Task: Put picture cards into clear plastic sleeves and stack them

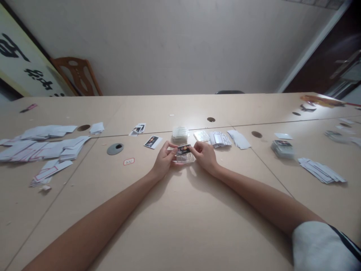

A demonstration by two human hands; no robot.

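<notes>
Bare hands (164, 160) meeting, wrists angled inward

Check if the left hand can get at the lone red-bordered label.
Probably yes: only bare tabletop lies between the left hand and the red-bordered label, though that hand is busy at the dark card.

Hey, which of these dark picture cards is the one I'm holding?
The black card with orange spots, its ends between your left hand and right hand; the other picture cards lie away from your fingers.
</notes>
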